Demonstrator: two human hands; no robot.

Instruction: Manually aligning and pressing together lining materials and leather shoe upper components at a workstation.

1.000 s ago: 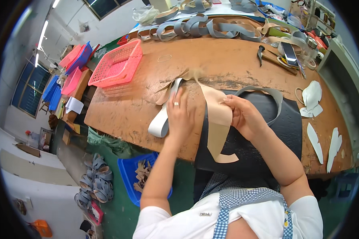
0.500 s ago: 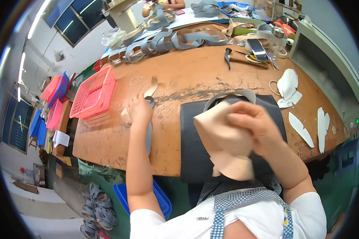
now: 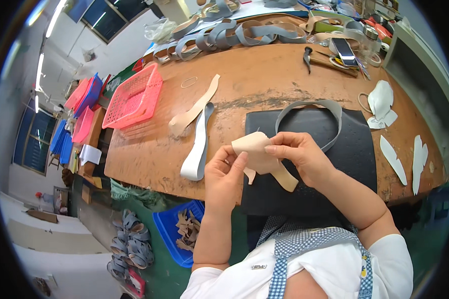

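Both hands meet above the left part of the black mat [image 3: 356, 159], gripping a soft beige leather-like piece [image 3: 258, 153] with narrow tails hanging down. My left hand [image 3: 223, 174] pinches its left edge between thumb and fingers. At its upper right edge, my right hand [image 3: 299, 154] has it pinched too. Behind my right hand, a grey band bent into a loop [image 3: 338, 117] stands on the mat. To the left on the table lie a folded grey-and-white strap [image 3: 194, 162] and a long beige strip [image 3: 202, 104].
A pink basket [image 3: 157, 94] stands at the table's left. Grey bands [image 3: 224, 35] line the back; a hammer [image 3: 308, 60] and phone [image 3: 344, 52] lie back right. White cut pieces [image 3: 394, 159] are at the right. A blue basket [image 3: 160, 224] of scraps sits below the table.
My left hand has left the strap and strip on the table and come right to grip the beige piece. My right hand has brought that piece slightly left. The view has shifted.
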